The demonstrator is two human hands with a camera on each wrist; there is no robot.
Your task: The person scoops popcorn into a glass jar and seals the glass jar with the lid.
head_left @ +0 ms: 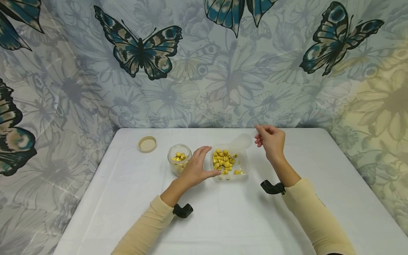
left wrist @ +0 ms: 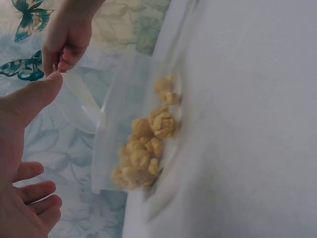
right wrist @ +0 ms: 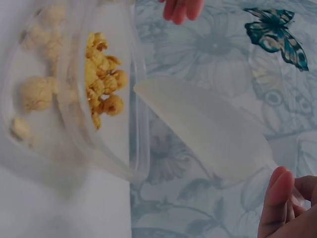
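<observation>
A clear plastic container (head_left: 243, 164) with yellow caramel popcorn (head_left: 224, 160) stands mid-table. My right hand (head_left: 271, 140) pinches the handle of a translucent plastic scoop (right wrist: 213, 131). The scoop's bowl is above the container's far right edge, and no popcorn shows in it. My left hand (head_left: 198, 166), thumb and fingers spread, hovers at the container's left side. In the left wrist view a gap shows between its fingers (left wrist: 37, 191) and the container wall (left wrist: 106, 134). Just left of that hand is a glass jar (head_left: 173, 166) with popcorn inside, partly hidden by the hand.
A round beige-rimmed lid (head_left: 147, 144) lies on the white-covered table (head_left: 223, 219), behind and left of the jar. Butterfly-patterned fabric (head_left: 191, 88) rises behind the table's far edge. Each wrist wears a black camera mount (head_left: 183, 210).
</observation>
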